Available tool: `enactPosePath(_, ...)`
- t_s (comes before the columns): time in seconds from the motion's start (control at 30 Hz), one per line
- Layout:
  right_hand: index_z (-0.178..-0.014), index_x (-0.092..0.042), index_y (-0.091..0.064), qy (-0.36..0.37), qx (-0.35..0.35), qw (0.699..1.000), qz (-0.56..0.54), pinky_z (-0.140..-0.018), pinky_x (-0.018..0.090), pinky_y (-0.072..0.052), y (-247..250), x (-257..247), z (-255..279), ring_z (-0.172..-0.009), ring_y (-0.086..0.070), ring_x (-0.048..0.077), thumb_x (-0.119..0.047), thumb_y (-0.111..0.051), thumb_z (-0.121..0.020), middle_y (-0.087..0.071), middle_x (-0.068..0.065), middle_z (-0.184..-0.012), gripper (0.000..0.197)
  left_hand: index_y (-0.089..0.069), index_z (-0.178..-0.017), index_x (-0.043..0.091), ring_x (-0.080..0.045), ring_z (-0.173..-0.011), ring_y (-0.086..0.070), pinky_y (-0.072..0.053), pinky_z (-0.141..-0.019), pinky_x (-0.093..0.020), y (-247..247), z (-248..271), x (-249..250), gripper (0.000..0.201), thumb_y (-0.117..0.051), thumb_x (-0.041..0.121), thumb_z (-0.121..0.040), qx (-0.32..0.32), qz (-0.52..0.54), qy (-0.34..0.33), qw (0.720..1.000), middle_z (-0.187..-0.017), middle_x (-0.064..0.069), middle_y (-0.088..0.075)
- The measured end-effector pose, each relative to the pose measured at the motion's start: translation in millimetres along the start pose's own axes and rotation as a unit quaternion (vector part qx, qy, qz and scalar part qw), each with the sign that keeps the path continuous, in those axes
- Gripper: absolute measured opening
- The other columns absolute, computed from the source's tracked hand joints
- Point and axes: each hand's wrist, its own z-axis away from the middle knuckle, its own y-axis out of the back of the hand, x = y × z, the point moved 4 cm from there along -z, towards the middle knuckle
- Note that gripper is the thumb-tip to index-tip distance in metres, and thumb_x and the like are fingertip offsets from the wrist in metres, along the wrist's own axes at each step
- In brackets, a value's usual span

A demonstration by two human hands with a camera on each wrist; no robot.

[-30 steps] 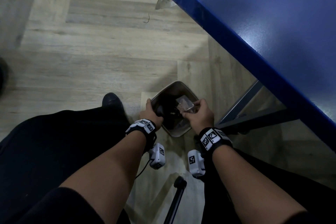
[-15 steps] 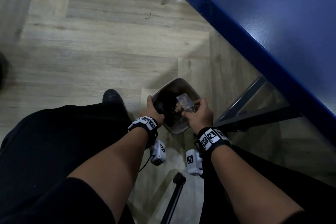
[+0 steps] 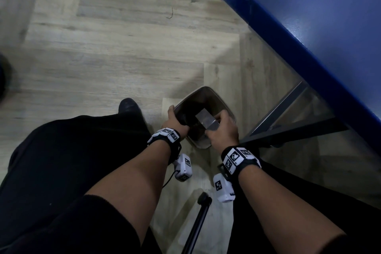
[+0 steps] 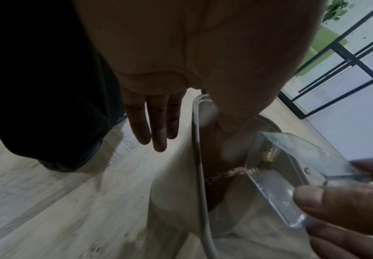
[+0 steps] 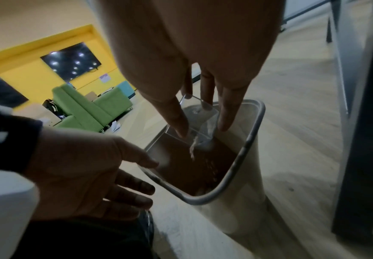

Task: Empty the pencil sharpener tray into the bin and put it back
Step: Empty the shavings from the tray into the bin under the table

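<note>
The clear tray was tilted over the open bin, so the shavings fell inside. The right hand pinched it with thumb and fingers. The left hand steadied the bin's rim, thumb inside, 3 fingers straight outside. The table frame stood near on the right; the floor on the left was free.

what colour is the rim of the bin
Grey rim on a cream bin; clearest in the right wrist view.
</note>
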Motion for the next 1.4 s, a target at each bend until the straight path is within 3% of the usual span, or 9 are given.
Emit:
enactPosePath(0.23,-0.105,-0.017,-0.055,0.009,0.0,1.0,0.03,-0.075,0.027,-0.042,4,0,1,-0.087,-0.052,0.019,-0.003,-0.079,-0.075,-0.056,0.007,-0.115,0.041,-0.006,-0.16,0.037,-0.042,-0.112,-0.066,-0.053,-0.099,-0.047,5,-2,1,0.1,-0.067,0.017,-0.084,-0.001,0.036,-0.004,0.999,-0.131,-0.02,-0.065)
enactPosePath(0.63,-0.105,-0.017,-0.055,0.024,-0.012,0.998,0.05,-0.075,0.026,-0.042,3,3,-1,-0.089,-0.049,0.018,-0.001,-0.079,-0.074,-0.053,0.007,-0.116,0.042,-0.005,-0.159,0.037,-0.043,-0.107,-0.068,-0.054,-0.096,-0.047,-1,-2,0,0.1,-0.067,0.02,-0.083,0.009,0.025,-0.012,1.0,-0.125,-0.021,-0.067)
enactPosePath(1.0,-0.098,-0.022,-0.054,0.015,-0.027,0.999,0.035,-0.074,0.03,-0.045,2,4,-16,-0.097,-0.06,0.026,-0.008,-0.083,-0.067,-0.06,0.007,-0.11,0.044,-0.006,-0.161,0.037,-0.044,-0.111,-0.067,-0.053,-0.097,-0.047,1,-3,0,0.101,-0.069,0.022,-0.084,0.017,0.02,-0.004,1.0,-0.126,-0.022,-0.067)
enactPosePath(1.07,-0.097,-0.023,-0.053,0.001,-0.021,1.0,0.013,-0.074,0.029,-0.044,4,5,-17,-0.098,-0.062,0.025,-0.01,-0.084,-0.065,-0.063,0.005,-0.107,0.047,-0.007,-0.161,0.036,-0.045,-0.115,-0.063,-0.052,-0.099,-0.047,3,1,4,0.101,-0.069,0.021,-0.083,0.034,0.028,0.002,0.999,-0.131,-0.023,-0.062)
enactPosePath(1.13,-0.097,-0.023,-0.053,-0.018,-0.013,1.0,-0.011,-0.07,0.026,-0.042,8,5,-18,-0.093,-0.063,0.024,-0.012,-0.087,-0.065,-0.065,0.004,-0.105,0.048,-0.01,-0.16,0.038,-0.046,-0.121,-0.056,-0.049,-0.103,-0.048,8,8,13,0.099,-0.068,0.02,-0.082,0.071,0.03,0.011,0.997,-0.14,-0.024,-0.047)
enactPosePath(1.23,-0.099,-0.025,-0.056,-0.045,-0.021,0.998,-0.049,-0.062,0.022,-0.042,17,4,-15,-0.087,-0.066,0.021,-0.019,-0.09,-0.069,-0.068,0.001,-0.102,0.045,-0.017,-0.158,0.036,-0.045,-0.13,-0.043,-0.042,-0.108,-0.052,20,19,33,0.094,-0.067,0.023,-0.08,0.124,-0.025,0.004,0.992,-0.144,-0.021,-0.034)
enactPosePath(1.3,-0.105,-0.024,-0.061,-0.07,-0.033,0.994,-0.073,-0.066,0.022,-0.046,27,1,-12,-0.087,-0.065,0.019,-0.027,-0.088,-0.076,-0.069,-0.002,-0.101,0.04,-0.025,-0.156,0.033,-0.042,-0.132,-0.041,-0.042,-0.109,-0.052,29,25,51,0.088,-0.066,0.02,-0.079,0.134,-0.039,-0.013,0.99,-0.144,-0.018,-0.034)
enactPosePath(1.4,-0.114,-0.023,-0.067,-0.111,-0.05,0.988,-0.094,-0.087,0.033,-0.056,37,-3,-13,-0.095,-0.069,0.022,-0.047,-0.08,-0.077,-0.071,-0.002,-0.104,0.045,-0.04,-0.151,0.028,-0.042,-0.13,-0.047,-0.045,-0.109,-0.048,46,33,80,0.074,-0.059,0.013,-0.081,0.087,-0.026,-0.048,0.995,-0.145,-0.017,-0.037)
